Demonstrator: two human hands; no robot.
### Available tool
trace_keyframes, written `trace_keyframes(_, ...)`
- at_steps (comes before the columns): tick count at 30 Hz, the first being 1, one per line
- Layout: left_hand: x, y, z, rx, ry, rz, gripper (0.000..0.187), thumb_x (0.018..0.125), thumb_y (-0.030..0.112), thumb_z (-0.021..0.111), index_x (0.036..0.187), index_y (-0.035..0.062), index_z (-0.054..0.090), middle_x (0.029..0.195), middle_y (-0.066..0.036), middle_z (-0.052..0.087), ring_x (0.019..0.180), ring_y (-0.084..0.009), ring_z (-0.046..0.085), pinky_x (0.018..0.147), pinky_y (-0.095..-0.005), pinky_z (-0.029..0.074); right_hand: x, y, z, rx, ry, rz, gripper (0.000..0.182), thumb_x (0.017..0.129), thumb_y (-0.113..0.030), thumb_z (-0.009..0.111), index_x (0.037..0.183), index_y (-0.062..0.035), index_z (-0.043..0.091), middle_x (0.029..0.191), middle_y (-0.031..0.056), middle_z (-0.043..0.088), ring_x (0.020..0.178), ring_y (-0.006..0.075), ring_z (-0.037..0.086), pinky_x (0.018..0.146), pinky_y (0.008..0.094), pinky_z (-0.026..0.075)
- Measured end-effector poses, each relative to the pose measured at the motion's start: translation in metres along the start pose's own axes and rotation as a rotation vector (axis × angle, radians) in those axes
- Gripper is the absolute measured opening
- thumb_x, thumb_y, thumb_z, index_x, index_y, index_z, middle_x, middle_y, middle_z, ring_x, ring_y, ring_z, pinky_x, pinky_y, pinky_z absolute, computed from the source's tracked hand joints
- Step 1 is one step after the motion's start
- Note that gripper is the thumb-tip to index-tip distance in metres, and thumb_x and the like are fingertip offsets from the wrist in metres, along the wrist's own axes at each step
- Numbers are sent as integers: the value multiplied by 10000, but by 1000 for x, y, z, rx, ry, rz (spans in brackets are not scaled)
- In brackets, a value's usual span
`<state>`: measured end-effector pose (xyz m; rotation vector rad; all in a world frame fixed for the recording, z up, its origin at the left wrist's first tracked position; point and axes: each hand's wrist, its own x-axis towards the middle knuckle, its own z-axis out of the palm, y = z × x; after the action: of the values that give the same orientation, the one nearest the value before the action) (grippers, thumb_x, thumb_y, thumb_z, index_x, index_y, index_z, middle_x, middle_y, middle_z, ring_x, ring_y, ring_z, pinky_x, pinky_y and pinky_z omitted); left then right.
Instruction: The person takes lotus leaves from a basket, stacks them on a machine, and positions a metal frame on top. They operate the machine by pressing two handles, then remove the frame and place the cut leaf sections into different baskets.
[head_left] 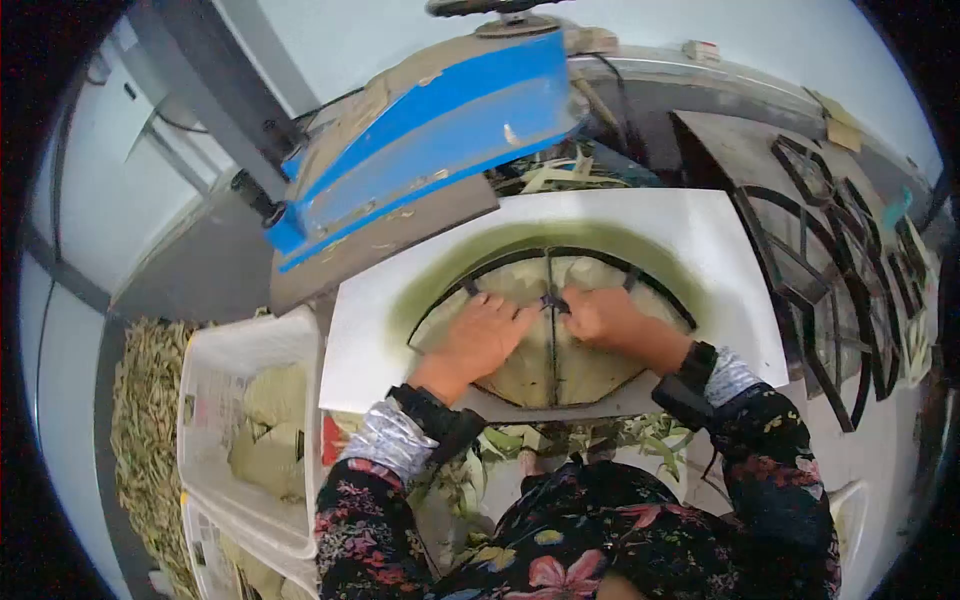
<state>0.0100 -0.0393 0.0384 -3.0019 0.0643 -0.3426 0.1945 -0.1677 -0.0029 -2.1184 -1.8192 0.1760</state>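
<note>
A black fan-shaped cutting die (552, 365) lies on a white board (365, 345), with a straight bar across its middle. Pale greenish leaf material (600, 375) shows inside its outline. My left hand (480, 335) rests over the die's left half, fingers stretched out toward the middle bar. Curled fingers of my right hand (610, 322) close on the die close to that bar; the exact grip is partly hidden. Green staining on the board surrounds the die's curved far edge.
Beyond the board stands a blue press arm (430, 120). More black metal dies (800, 240) lie at right. On the left, a white crate (250, 340) holds cut pale pieces, beside a heap of dry leaves (150, 430). Leaf scraps (660, 445) hang below the board.
</note>
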Motion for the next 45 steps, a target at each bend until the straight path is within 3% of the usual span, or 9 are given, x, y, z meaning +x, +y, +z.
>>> trace_keyframes(11, 29, -3, -44, 473, -107, 268, 474, 752, 98, 503, 1200, -54, 485, 636, -20, 548, 649, -155, 538, 740, -301, 372, -47, -4, -42, -281, 209, -144, 361, 647, -198, 669, 944, -37, 542, 840, 114, 570, 951, 273, 528, 1014, 495, 279)
trace_keyframes(18, 36, 8, -93, 181, 8, 295, 458, 724, 108, 543, 1176, 32, 531, 755, -38, 568, 743, -178, 550, 822, -335, 385, -63, -10, -48, -371, 354, -110, 236, 641, -101, 612, 857, -43, 536, 751, 81, 540, 820, 257, 517, 978, 540, 293)
trace_keyframes(22, 31, 16, -157, -256, 409, 559, 386, 708, 68, 611, 1087, 124, 564, 916, -96, 552, 873, -251, 572, 813, -431, 450, -77, -9, -96, -296, 466, -56, 214, 605, -49, 606, 806, -30, 536, 691, 87, 505, 771, 267, 506, 958, 556, 292)
trace_keyframes(24, 15, 25, -172, -449, 509, 520, 386, 684, 71, 642, 1061, 107, 567, 934, -104, 563, 874, -268, 567, 763, -431, 467, -83, 8, -122, -323, 484, -2, 215, 584, -43, 605, 786, -13, 536, 678, 91, 485, 770, 274, 503, 952, 566, 289)
trace_keyframes(26, -7, 20, -165, -581, 539, 429, 493, 747, 429, 666, 1040, 50, 547, 1046, -152, 613, 1024, -401, 561, 999, -535, 345, -82, 41, -153, -399, 464, 41, 270, 598, -45, 603, 852, -4, 522, 696, 108, 481, 793, 292, 505, 946, 530, 314)
trace_keyframes(28, 4, 31, -130, -522, 638, 95, 377, 675, 112, 660, 1039, 71, 570, 973, -125, 571, 873, -306, 564, 784, -433, 464, -77, 93, -181, -441, 516, 39, 268, 621, -50, 601, 871, -12, 512, 721, 139, 499, 822, 318, 512, 925, 499, 337)
trace_keyframes(32, 42, 71, -55, -389, 68, -340, 406, 663, 228, 731, 991, 35, 590, 1084, -159, 550, 974, -348, 533, 798, -438, 453, -47, 219, -221, -428, 440, 280, 230, 697, -98, 604, 894, -18, 517, 796, 198, 576, 824, 384, 562, 822, 511, 393)
trace_keyframes(38, 103, 105, -13, -360, 33, -128, 476, 674, 240, 713, 1078, 38, 562, 1179, -152, 518, 1042, -311, 514, 843, -423, 433, 5, 360, -234, -450, 227, 671, 301, 709, -169, 597, 965, -15, 568, 908, 247, 607, 906, 424, 570, 790, 500, 443)
trace_keyframes(45, 175, 78, -5, -347, 17, -276, 510, 701, 241, 694, 1135, 29, 529, 1226, -159, 492, 1078, -311, 495, 895, -418, 404, 10, 422, -223, -326, 240, 598, 240, 717, -171, 541, 894, -9, 560, 904, 225, 610, 900, 412, 567, 766, 493, 437)
